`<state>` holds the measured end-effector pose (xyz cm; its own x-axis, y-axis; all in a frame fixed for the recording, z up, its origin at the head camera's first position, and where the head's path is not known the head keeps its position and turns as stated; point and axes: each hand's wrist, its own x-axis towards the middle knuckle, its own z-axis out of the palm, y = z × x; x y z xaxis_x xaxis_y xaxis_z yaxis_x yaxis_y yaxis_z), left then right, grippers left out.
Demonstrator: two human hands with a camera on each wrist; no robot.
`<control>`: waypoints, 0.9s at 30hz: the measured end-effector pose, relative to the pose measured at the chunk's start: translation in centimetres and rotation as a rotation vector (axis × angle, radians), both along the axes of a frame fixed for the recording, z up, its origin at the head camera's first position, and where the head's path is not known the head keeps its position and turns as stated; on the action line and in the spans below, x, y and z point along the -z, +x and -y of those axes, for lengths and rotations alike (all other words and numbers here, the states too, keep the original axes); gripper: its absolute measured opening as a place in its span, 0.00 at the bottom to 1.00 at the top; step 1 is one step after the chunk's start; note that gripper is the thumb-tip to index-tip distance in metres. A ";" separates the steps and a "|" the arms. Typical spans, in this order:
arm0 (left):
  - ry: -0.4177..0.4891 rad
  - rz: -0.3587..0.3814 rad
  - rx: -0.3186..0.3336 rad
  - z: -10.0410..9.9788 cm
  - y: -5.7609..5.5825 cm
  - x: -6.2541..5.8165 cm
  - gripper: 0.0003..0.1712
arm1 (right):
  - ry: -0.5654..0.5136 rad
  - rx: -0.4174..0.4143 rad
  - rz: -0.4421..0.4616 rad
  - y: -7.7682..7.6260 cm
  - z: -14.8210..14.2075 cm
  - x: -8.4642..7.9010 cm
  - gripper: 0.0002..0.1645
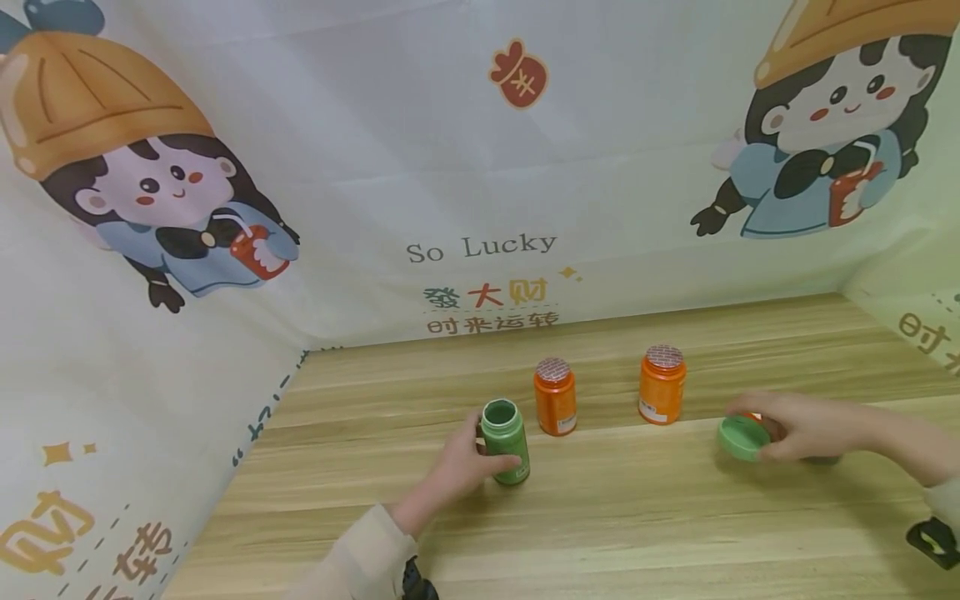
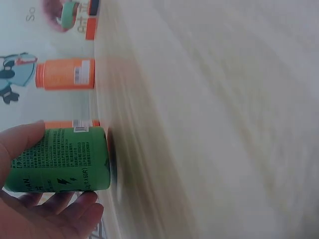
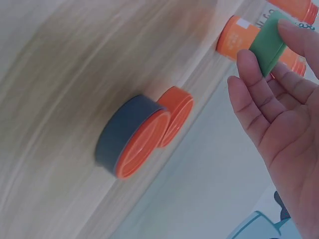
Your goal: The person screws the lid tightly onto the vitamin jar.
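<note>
My left hand (image 1: 467,465) grips an open-topped green bottle (image 1: 504,442), thumb across its front. The bottle is upright, its base close over the wooden tabletop; small print covers its label (image 2: 60,154) in the left wrist view. Farther right, my right hand (image 1: 802,425) pinches a green lid (image 1: 744,438) between thumb and fingers. Seen from the right wrist, this lid (image 3: 269,44) is held above the table. Below the right hand lie a dark grey cap with an orange inside (image 3: 134,137) and an orange cap (image 3: 175,114); the hand mostly hides both in the head view.
Two orange bottles with printed seals over their mouths stand behind: one orange bottle (image 1: 556,404) just right of the green one, the other orange bottle (image 1: 662,392) nearer the right hand. A printed cloth (image 1: 360,167) walls the table's back and sides.
</note>
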<state>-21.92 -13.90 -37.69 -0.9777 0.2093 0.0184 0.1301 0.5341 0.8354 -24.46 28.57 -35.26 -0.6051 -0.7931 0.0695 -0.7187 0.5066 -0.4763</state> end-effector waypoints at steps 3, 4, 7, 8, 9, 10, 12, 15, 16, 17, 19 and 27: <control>0.013 0.010 0.045 -0.6 0.4 0.1 0.39 | 0.004 0.020 0.025 0.0 0.4 -0.4 0.31; 0.021 0.015 0.056 -0.8 0.6 0.1 0.39 | 0.009 0.026 0.027 0.0 0.5 -0.4 0.31; 0.034 0.025 0.084 -1.3 1.0 0.1 0.39 | 0.006 0.018 0.025 0.0 0.9 -0.6 0.31; 0.035 0.029 0.089 -1.5 1.2 0.1 0.39 | 0.004 0.012 0.021 0.0 1.0 -0.7 0.30; 0.036 0.030 0.093 -1.7 1.3 0.0 0.38 | 0.005 0.009 0.015 -0.1 1.2 -0.7 0.30; 0.035 0.027 0.097 -1.9 1.4 0.1 0.38 | 0.004 0.004 0.011 -0.2 1.3 -0.7 0.29; 0.037 0.022 0.104 -2.2 1.5 0.1 0.37 | 0.002 -0.004 0.008 -0.3 1.6 -0.9 0.29; 0.043 0.013 0.109 -2.5 1.5 0.3 0.37 | 0.003 -0.012 0.006 -0.4 2.1 -1.1 0.29; 0.044 0.014 0.108 -2.5 1.5 0.3 0.37 | 0.003 -0.013 0.017 -0.5 2.3 -1.3 0.29; 0.043 0.013 0.107 -2.5 1.5 0.4 0.37 | 0.004 -0.015 0.022 -0.6 2.5 -1.4 0.30; 0.041 0.012 0.105 -2.6 1.6 0.4 0.37 | 0.010 -0.011 0.036 -0.7 2.9 -1.7 0.30; 0.034 0.011 0.106 -2.5 1.4 0.3 0.37 | 0.013 -0.017 0.040 -1.3 5.5 -3.2 0.25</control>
<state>-20.50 -11.37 -37.98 -0.9503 0.3110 0.0163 0.1747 0.4892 0.8545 -25.80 23.08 -32.06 -0.5937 -0.8039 0.0352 -0.7076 0.5008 -0.4984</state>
